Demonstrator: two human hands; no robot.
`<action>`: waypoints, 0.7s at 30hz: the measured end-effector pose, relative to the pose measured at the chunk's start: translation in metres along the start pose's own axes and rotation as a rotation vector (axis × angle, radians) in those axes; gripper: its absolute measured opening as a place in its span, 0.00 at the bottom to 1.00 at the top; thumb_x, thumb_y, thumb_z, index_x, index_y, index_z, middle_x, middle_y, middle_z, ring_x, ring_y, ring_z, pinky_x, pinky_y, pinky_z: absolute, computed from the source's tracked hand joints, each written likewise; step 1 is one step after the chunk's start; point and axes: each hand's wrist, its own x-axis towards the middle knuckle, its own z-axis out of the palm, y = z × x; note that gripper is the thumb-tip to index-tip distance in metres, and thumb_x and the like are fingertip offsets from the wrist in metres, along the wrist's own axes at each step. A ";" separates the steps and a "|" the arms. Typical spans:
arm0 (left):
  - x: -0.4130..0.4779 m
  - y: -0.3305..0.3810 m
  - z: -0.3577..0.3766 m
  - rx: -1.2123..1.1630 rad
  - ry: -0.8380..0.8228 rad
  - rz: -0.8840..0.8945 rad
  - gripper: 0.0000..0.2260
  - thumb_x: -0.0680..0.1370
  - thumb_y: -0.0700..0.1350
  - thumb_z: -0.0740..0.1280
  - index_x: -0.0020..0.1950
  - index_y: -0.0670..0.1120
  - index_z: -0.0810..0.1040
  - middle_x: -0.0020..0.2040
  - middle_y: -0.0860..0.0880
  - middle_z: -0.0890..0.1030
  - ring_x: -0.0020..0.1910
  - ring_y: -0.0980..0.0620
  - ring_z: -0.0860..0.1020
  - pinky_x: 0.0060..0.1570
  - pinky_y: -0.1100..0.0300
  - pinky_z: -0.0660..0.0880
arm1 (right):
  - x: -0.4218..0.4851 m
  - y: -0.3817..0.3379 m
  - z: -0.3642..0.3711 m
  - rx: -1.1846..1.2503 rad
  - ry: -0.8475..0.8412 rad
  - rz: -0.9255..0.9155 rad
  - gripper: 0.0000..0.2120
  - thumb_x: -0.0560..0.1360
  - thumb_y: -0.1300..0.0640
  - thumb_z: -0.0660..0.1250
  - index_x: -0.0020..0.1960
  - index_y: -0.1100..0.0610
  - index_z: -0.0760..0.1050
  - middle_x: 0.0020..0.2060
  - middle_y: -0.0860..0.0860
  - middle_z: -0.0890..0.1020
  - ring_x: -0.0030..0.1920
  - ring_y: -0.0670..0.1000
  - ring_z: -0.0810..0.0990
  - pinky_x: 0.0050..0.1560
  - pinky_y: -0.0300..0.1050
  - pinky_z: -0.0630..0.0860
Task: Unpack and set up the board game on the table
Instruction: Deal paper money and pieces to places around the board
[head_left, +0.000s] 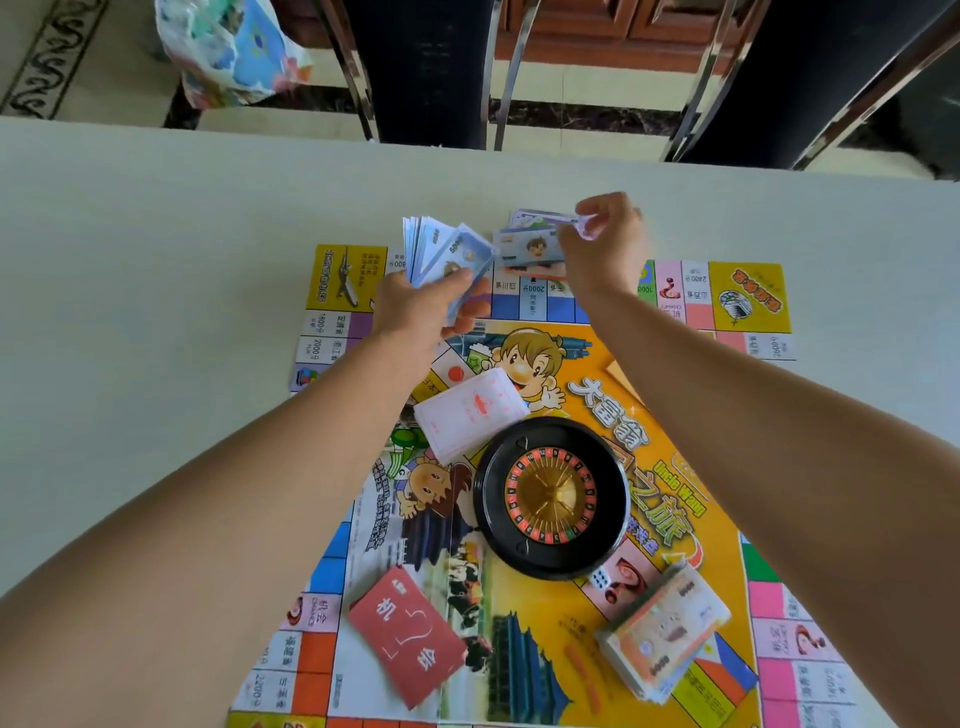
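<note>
In the head view, a colourful game board (587, 649) lies flat on a pale table (156, 260). Taking the black roulette wheel (550, 499) near the board's middle as the dial, twelve o'clock points away from the person.

The left hand (421, 312) reaches out at about eleven o'clock. Its fingers and thumb are curled round a fanned wad of bluish play money (447, 249), held above the board's far edge. The right hand (605, 244) is at about one o'clock, apart from the left, and pinches a single pale note (576, 221) between thumb and fingertips. It is just over a small pile of notes (530, 249) that lies at twelve o'clock, across the board's far edge.

A stack of white cards with pink print (470, 415) lies on the board at ten to eleven o'clock, just beside the wheel's rim. A red card deck (408, 636) with white characters sits at seven to eight o'clock, well apart from the wheel. A thick bundle of orange-toned notes (665, 634) rests at four to five o'clock. A white die (600, 577) sits between that bundle and the wheel.

Beyond the table, at twelve o'clock, stand dark chairs with metal frames (431, 67). A printed plastic bag (228, 47) sits at about eleven.
</note>
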 end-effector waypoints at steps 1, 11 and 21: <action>-0.004 0.000 -0.002 -0.004 -0.001 0.000 0.06 0.77 0.44 0.70 0.52 0.44 0.79 0.44 0.45 0.85 0.34 0.52 0.83 0.29 0.63 0.76 | -0.007 -0.006 -0.001 0.059 -0.033 -0.069 0.07 0.75 0.59 0.68 0.52 0.56 0.75 0.48 0.51 0.78 0.41 0.42 0.73 0.38 0.27 0.69; -0.081 -0.008 -0.064 -0.063 -0.011 -0.130 0.12 0.76 0.46 0.70 0.55 0.40 0.78 0.42 0.45 0.85 0.36 0.49 0.83 0.27 0.66 0.74 | -0.107 -0.061 -0.002 0.079 -0.696 -0.091 0.05 0.74 0.58 0.71 0.41 0.53 0.77 0.32 0.46 0.76 0.30 0.43 0.70 0.30 0.34 0.68; -0.163 -0.046 -0.201 -0.085 0.487 -0.128 0.07 0.76 0.45 0.63 0.41 0.45 0.79 0.34 0.46 0.84 0.29 0.49 0.79 0.26 0.65 0.70 | -0.221 -0.101 0.041 0.013 -0.885 -0.073 0.02 0.76 0.60 0.68 0.44 0.56 0.78 0.32 0.49 0.76 0.31 0.47 0.71 0.30 0.37 0.68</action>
